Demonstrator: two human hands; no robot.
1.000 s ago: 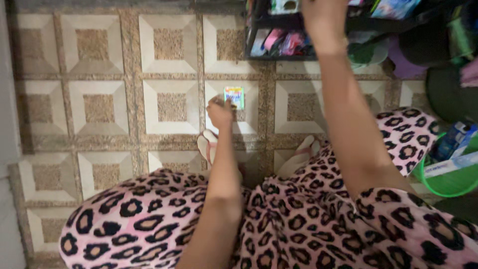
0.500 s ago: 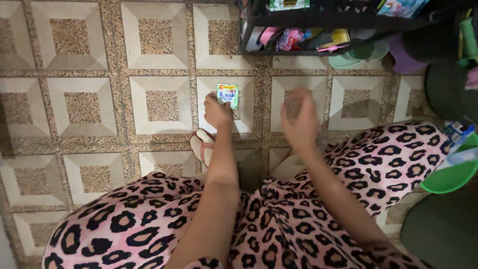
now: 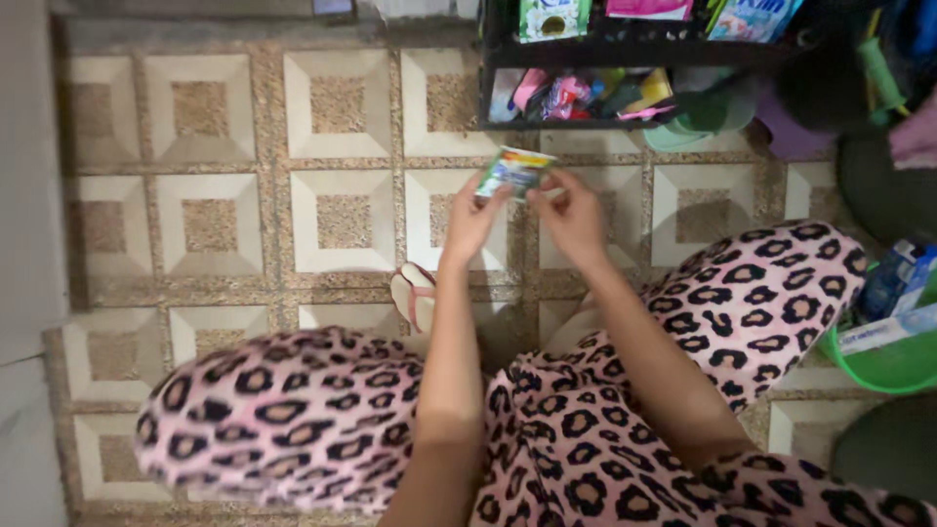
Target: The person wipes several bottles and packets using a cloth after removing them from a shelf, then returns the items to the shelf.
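The person's left hand (image 3: 471, 217) and right hand (image 3: 571, 217) were both raised over the floor of square-patterned beige and brown tiles (image 3: 224, 224), holding between them a small green-and-white printed sachet (image 3: 514, 170). The left fingers were pinched together on the sachet's left end, and the right fingers (image 3: 543, 191) were closed on its right end, so the packet hung in the air between the two hands – clear of the floor, tilted a little, and just in front of the lower edge of a dark open shelf rack (image 3: 586, 122). How firmly either hand gripped could not be told, as the sachet was slightly blurred.

The rack stood at the far edge of the floor, and its lowest shelf held a jumble of small coloured packets (image 3: 571, 93) in pink, red and yellow; more packets showed on the shelf above, cut off by the top of the view. Beneath the hands, near the middle of the floor, a pale sandal with a pink strap (image 3: 415, 293) was on the person's foot, partly hidden by the left forearm. The person's knees, in pink leopard-print fleece trousers (image 3: 293, 410), filled the near edge of the floor. At the right edge, a bright green plastic basin (image 3: 883, 361) held a blue-and-white box (image 3: 893, 327) – only part of each was in view.
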